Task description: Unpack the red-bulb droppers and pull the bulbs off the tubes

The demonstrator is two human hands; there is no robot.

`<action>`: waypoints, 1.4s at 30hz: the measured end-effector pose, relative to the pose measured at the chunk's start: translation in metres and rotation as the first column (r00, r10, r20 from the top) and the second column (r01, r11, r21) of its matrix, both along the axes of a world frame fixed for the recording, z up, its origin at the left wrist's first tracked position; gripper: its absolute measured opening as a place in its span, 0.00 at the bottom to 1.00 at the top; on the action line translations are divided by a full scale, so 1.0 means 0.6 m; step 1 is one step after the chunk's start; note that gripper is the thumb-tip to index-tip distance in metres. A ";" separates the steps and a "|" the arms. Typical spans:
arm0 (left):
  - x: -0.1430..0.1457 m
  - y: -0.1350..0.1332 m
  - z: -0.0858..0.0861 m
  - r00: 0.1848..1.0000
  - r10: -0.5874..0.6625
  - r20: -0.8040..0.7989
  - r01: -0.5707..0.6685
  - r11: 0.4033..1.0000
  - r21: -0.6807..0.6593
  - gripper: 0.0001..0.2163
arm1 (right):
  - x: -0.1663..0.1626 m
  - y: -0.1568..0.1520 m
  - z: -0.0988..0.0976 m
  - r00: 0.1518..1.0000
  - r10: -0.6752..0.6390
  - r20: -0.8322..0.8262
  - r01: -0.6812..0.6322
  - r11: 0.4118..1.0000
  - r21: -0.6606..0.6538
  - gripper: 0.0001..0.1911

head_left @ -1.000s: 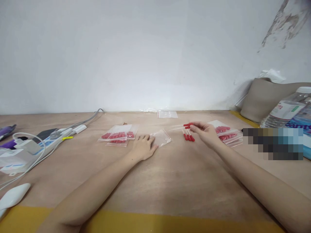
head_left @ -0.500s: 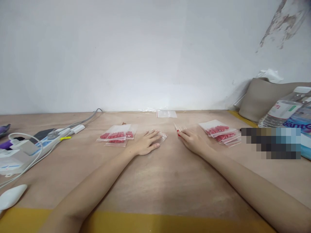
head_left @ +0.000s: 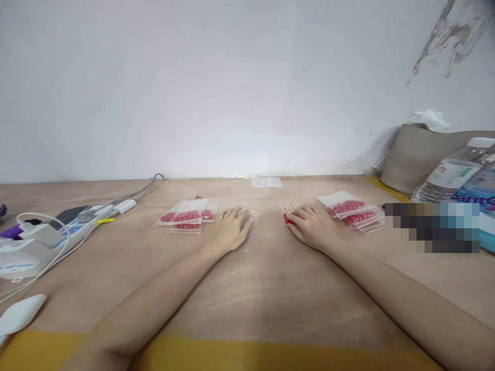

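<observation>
Yellow-bordered tabletop (head_left: 266, 242) stretches between left hand (head_left: 232, 229) and right hand (head_left: 310, 226).

Brown tabletop (head_left: 240, 299), red-filled bags (head_left: 188, 216) at left and right, power strip (head_left: 80, 230).

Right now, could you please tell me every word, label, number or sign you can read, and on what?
"amt": part of purple lettering on the blue item, far right; its ends are unclear.
Label on the clear bottle: too small to read.
Yellow tag: nothing legible.
</observation>
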State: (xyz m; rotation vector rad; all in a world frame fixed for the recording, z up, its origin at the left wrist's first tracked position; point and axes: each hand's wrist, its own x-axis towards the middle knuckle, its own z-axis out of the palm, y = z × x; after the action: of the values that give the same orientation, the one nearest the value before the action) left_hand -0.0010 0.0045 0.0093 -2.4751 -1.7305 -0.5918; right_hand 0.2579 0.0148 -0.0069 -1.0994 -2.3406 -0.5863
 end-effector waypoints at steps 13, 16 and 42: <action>-0.033 0.064 -0.005 0.982 -0.041 -0.185 0.013 0.989 -0.149 0.27 | -0.009 -0.006 -0.006 0.990 0.113 -0.080 -0.111 0.994 0.019 0.11; -0.052 0.099 0.001 0.971 0.028 -0.237 -0.065 0.986 -0.150 0.24 | -0.008 -0.003 -0.009 0.988 0.116 -0.098 -0.114 0.993 0.027 0.10; -0.292 0.043 0.089 0.993 0.114 -0.020 -0.115 0.952 -0.285 0.32 | -0.007 0.005 -0.014 0.982 -0.030 -0.189 -0.017 0.970 -0.242 0.16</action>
State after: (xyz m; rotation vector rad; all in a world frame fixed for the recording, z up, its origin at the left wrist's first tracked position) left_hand -0.1759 0.0305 0.0630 -2.5257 -2.0734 -0.3480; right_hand 0.2537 0.0176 -0.0154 -1.2129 -2.2818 -0.1874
